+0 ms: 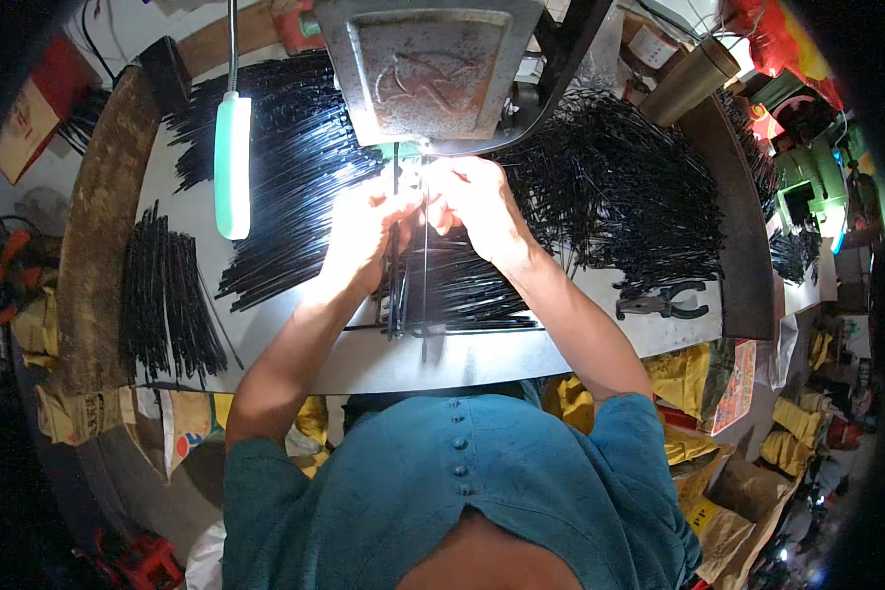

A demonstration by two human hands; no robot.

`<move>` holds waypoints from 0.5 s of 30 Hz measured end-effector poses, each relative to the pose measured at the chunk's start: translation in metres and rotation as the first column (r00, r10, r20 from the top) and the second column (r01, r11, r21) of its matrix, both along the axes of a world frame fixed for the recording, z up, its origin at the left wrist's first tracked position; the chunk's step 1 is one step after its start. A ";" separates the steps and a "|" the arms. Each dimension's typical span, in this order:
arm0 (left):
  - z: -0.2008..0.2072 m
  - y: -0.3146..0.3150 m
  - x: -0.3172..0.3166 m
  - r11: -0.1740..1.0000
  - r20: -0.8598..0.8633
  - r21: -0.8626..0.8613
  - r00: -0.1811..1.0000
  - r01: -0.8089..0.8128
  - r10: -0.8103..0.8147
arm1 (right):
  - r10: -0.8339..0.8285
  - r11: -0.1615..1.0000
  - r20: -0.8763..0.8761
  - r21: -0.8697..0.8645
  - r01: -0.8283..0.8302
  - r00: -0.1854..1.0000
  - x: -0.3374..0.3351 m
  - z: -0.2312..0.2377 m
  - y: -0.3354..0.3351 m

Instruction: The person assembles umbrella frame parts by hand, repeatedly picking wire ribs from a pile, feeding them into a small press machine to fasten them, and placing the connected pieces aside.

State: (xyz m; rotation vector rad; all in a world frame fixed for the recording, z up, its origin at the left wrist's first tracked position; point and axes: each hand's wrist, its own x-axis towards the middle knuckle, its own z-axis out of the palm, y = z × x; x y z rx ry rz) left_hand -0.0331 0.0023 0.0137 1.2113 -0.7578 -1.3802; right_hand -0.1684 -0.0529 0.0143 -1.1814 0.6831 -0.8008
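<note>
Both hands meet at the foot of a grey metal machine head [428, 74], under a bright light that washes out the fingertips. My left hand [364, 226] is closed around a few thin black rods [394, 290], whose lower ends hang toward the table's front edge. Beside it, my right hand [477, 206] is closed in a pinch, with a single thin rod [426, 285] running down from its fingertips. Where the rods' upper ends meet the machine is hidden by glare and fingers. Long black rods [285, 147] lie in a dense pile left of the machine.
More black rods form a tangled heap [624, 187] at right and a separate bundle [167, 295] at left. Pliers [662, 300] lie near the right front edge. A green-white lamp [232, 167] hangs at left. Curved boards [108, 216] wall the table; a metal tube [691, 82] leans at back right.
</note>
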 end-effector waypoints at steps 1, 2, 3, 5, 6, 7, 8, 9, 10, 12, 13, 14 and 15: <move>0.002 0.001 -0.001 1.000 0.012 -0.007 1.000 -0.001 0.001 | -0.002 1.000 -0.001 0.000 0.002 1.000 0.000 0.000 0.000; 0.002 0.001 -0.001 1.000 0.023 -0.014 1.000 -0.002 0.002 | -0.006 1.000 -0.004 0.005 0.006 1.000 0.000 0.000 -0.001; -0.001 -0.001 -0.001 1.000 0.021 -0.012 1.000 0.000 0.000 | -0.011 1.000 -0.008 0.011 0.011 1.000 0.000 0.000 -0.001; -0.005 -0.003 0.001 0.999 -0.023 -0.039 1.000 0.000 -0.001 | -0.024 1.000 0.032 0.017 0.023 0.999 0.003 -0.001 -0.002; -0.005 -0.003 0.002 1.000 -0.039 0.010 0.999 0.000 0.000 | -0.038 0.999 0.072 0.024 0.037 0.997 0.004 -0.002 -0.003; -0.006 -0.004 0.003 1.000 -0.040 0.013 0.999 0.002 -0.001 | -0.040 0.999 0.070 0.026 0.038 0.997 0.004 -0.004 -0.004; -0.006 -0.005 0.004 1.000 -0.046 0.023 0.999 0.007 -0.006 | -0.034 0.999 0.077 0.036 0.032 0.996 0.004 -0.005 -0.005; -0.007 -0.005 0.005 0.999 -0.051 0.033 0.999 0.013 -0.012 | -0.030 0.999 0.083 0.046 0.026 0.996 0.003 -0.006 -0.006; -0.011 -0.004 0.004 0.997 -0.109 -0.071 0.994 -0.017 0.009 | -0.029 0.999 0.082 0.048 0.025 0.996 0.003 -0.005 -0.005; -0.013 -0.005 0.008 0.999 -0.060 -0.029 0.998 -0.030 0.028 | -0.039 0.995 0.068 0.090 0.033 0.997 0.003 0.000 -0.003; -0.010 -0.006 0.008 0.999 -0.009 0.011 0.999 -0.042 0.042 | -0.040 0.995 0.066 0.089 0.034 0.997 0.002 0.002 -0.003; -0.005 -0.006 0.007 0.997 -0.019 0.052 0.998 -0.051 0.052 | -0.030 0.994 0.029 0.107 0.027 0.999 -0.001 0.003 -0.004; -0.004 -0.006 0.006 0.997 -0.021 0.051 0.998 -0.051 0.052 | -0.020 0.992 -0.009 0.125 0.021 1.000 -0.005 0.004 -0.004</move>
